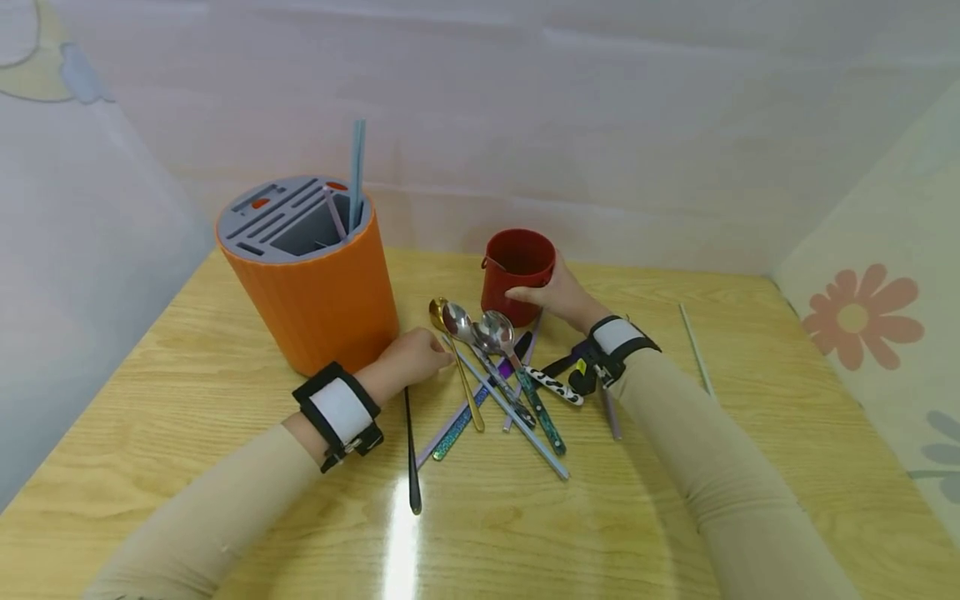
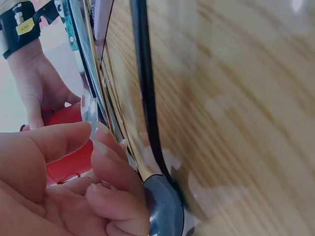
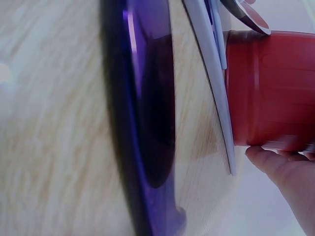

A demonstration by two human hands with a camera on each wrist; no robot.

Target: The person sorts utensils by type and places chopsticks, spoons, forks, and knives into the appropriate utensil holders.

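My left hand (image 1: 416,354) lies on the wooden table (image 1: 187,392) just right of the orange holder (image 1: 315,292). Its curled fingers (image 2: 115,196) touch the bowl end of a long black spoon (image 1: 411,450) (image 2: 145,98), while the thumb stays off it. No frame shows whether the hand has hold of the spoon. My right hand (image 1: 551,296) grips the side of an upright red cup (image 1: 517,267) (image 3: 270,88), and a fingertip (image 3: 275,164) shows on its wall. Between the hands lies a pile of spoons (image 1: 487,333) and chopsticks.
The orange holder has a grey slotted top with a blue stick (image 1: 357,175) standing in it. A purple utensil (image 3: 147,123) lies beside the cup. One white chopstick (image 1: 696,348) lies alone at the right. Cloth walls surround the table.
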